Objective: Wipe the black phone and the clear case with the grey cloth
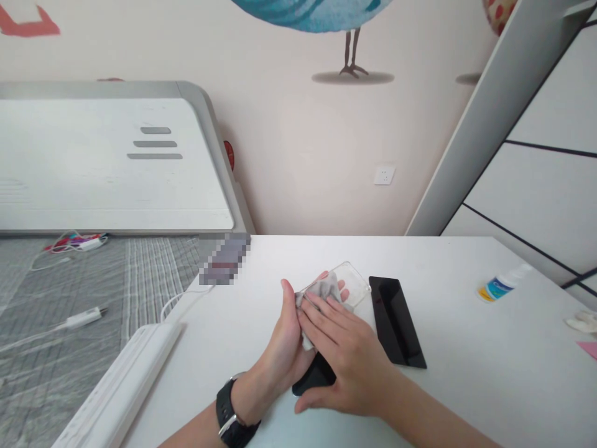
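A clear phone case [355, 287] rests across my left hand [285, 339], whose fingertips show through it and whose thumb points up. My right hand [349, 354] presses a crumpled grey cloth [325, 288] against the case with flat fingers, thumb spread below. Partly covered by both hands, a dark rounded object [317, 375], perhaps a phone, lies on the white table [224, 373]. Just right of the case lies a glossy black flat slab [396, 323]; its exact kind is unclear.
A small spray bottle [501, 285] lies toward the right of the table. At the left edge are a long white box-like object [125, 379] and a pixelated item [225, 259]. A charger plug [84, 317] with cable lies on the grey bedding [46, 292].
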Demonstrator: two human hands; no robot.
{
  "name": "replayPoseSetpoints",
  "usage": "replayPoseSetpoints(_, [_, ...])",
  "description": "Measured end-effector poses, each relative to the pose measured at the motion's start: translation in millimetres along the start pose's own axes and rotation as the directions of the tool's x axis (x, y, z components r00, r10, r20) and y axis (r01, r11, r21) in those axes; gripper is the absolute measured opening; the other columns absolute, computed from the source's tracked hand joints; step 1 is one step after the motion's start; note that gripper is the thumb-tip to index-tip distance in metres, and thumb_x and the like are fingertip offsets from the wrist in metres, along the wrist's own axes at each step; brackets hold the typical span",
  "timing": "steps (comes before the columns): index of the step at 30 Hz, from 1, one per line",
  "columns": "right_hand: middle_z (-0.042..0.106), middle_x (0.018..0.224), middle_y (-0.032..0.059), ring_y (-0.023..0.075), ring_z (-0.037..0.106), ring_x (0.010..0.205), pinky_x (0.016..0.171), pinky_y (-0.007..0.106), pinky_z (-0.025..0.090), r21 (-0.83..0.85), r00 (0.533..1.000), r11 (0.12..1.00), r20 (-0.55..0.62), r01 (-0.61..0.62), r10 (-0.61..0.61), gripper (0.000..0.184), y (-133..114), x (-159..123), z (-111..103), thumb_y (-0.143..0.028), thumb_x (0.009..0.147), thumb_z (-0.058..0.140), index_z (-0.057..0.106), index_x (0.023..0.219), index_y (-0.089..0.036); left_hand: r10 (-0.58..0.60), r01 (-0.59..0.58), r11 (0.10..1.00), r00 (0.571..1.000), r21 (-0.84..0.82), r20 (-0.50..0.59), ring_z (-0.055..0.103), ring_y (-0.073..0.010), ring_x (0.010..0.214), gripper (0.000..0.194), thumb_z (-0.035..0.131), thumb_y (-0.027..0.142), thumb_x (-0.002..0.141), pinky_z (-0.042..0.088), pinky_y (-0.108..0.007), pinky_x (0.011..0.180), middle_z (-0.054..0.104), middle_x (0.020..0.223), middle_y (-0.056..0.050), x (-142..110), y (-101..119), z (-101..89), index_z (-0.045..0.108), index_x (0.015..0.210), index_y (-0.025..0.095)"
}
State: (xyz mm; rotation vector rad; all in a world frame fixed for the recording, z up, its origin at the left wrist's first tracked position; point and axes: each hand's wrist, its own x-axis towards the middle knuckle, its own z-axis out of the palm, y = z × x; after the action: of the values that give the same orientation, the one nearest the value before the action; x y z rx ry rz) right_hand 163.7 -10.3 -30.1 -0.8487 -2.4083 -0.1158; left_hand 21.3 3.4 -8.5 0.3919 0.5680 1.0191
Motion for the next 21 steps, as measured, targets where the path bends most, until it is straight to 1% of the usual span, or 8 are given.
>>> replayPoseSetpoints(2, [0.045, 0.157, 0.01, 0.0281, 0.037, 0.15, 0.122, 0.05, 0.035, -0.003, 0.999, 1.0, 0.044, -0.007, 0.007, 0.086, 4.3, 0.1, -2.2, -0.075, 0.095, 0.039, 0.045, 0.152, -0.011, -0.006, 0.006, 1.0, 1.0, 0.017, 0.018, 0.053, -0.0305, 0.138, 0.084, 0.029, 0.077, 0.096, 0.036, -0.042, 0.119, 0.064, 0.139, -0.017, 0.0, 1.0, -3.3, 0.059, 0.142, 0.014])
replayPoseSetpoints(4, [0.044, 0.158, 0.0088, 0.0292, 0.036, 0.15, 0.121, 0.054, 0.037, -0.041, 0.995, 0.996, 0.053, -0.078, 0.08, 0.075, 18.2, -2.8, -5.4, -0.068, 0.1, 0.038, 0.042, 0.154, -0.016, 0.015, -0.019, 0.999, 0.997, 0.049, 0.074, 0.049, -0.0325, 0.141, 0.082, 0.029, 0.078, 0.095, 0.039, -0.047, 0.116, 0.059, 0.146, -0.016, -0.8, 3.7, -4.8, 0.057, 0.144, 0.018])
replayPoseSetpoints(7, [0.043, 0.158, 0.0153, 0.0321, 0.04, 0.148, 0.12, 0.059, 0.035, -0.135, 0.973, 0.964, -0.01, -0.23, 0.231, 0.078, 34.2, -9.0, -7.0, -0.066, 0.101, 0.035, 0.038, 0.155, -0.01, 0.068, -0.077, 0.995, 0.988, 0.063, 0.14, 0.044, -0.0344, 0.144, 0.081, 0.028, 0.078, 0.095, 0.036, -0.054, 0.117, 0.049, 0.155, -0.014, -2.3, 6.2, -3.7, 0.051, 0.149, 0.023])
replayPoseSetpoints(9, [0.041, 0.158, 0.018, 0.0342, 0.037, 0.148, 0.12, 0.061, 0.033, -0.149, 0.961, 0.95, -0.039, -0.275, 0.272, 0.086, 30.2, -10.5, -5.0, -0.071, 0.099, 0.036, 0.036, 0.155, -0.006, 0.085, -0.096, 0.994, 0.984, 0.061, 0.157, 0.042, -0.0335, 0.146, 0.08, 0.028, 0.078, 0.095, 0.031, -0.054, 0.12, 0.047, 0.158, -0.012, -2.5, 4.9, -2.6, 0.049, 0.151, 0.025])
replayPoseSetpoints(13, [0.039, 0.16, 0.011, 0.0338, 0.025, 0.154, 0.122, 0.057, 0.032, -0.025, 0.998, 0.998, 0.019, -0.06, 0.061, 0.098, 2.1, -8.1, -3.4, -0.082, 0.089, 0.042, 0.041, 0.153, -0.009, 0.077, -0.083, 0.996, 0.988, 0.04, 0.137, 0.045, -0.031, 0.144, 0.077, 0.029, 0.075, 0.098, 0.024, -0.047, 0.124, 0.056, 0.151, -0.012, -1.7, 1.8, -2.9, 0.056, 0.145, 0.02])
replayPoseSetpoints(16, [0.049, 0.155, 0.0061, 0.027, 0.036, 0.15, 0.125, 0.051, 0.031, 0.026, 0.996, 0.997, 0.056, 0.074, -0.076, 0.074, 2.5, -12.0, -9.6, -0.068, 0.097, 0.048, 0.051, 0.147, -0.015, 0.118, -0.127, 0.99, 0.986, 0.065, 0.121, 0.048, -0.0316, 0.142, 0.075, 0.032, 0.072, 0.099, 0.025, -0.044, 0.124, 0.054, 0.152, -0.012, -2.4, 6.7, -3.3, 0.06, 0.141, 0.017])
replayPoseSetpoints(19, [0.056, 0.149, 0.0084, 0.026, 0.044, 0.146, 0.123, 0.053, 0.033, -0.057, 0.998, 0.997, 0.035, 0.058, -0.056, 0.05, 27.9, -22.4, -14.3, -0.047, 0.103, 0.052, 0.055, 0.143, -0.018, 0.182, -0.195, 0.978, 0.97, 0.067, 0.163, 0.043, -0.0323, 0.145, 0.074, 0.028, 0.071, 0.1, 0.027, -0.047, 0.122, 0.051, 0.155, -0.012, -4.5, 16.0, -2.5, 0.058, 0.143, 0.018])
replayPoseSetpoints(21, [0.055, 0.15, 0.013, 0.0311, 0.038, 0.148, 0.121, 0.06, 0.032, -0.134, 1.0, 0.991, 0.005, -0.015, 0.016, 0.056, 43.4, -28.0, -11.9, -0.047, 0.102, 0.051, 0.05, 0.148, -0.014, 0.192, -0.206, 0.977, 0.965, 0.059, 0.177, 0.039, -0.0316, 0.148, 0.077, 0.027, 0.071, 0.1, 0.027, -0.047, 0.123, 0.052, 0.153, -0.014, -6.7, 21.5, -1.6, 0.059, 0.142, 0.016])
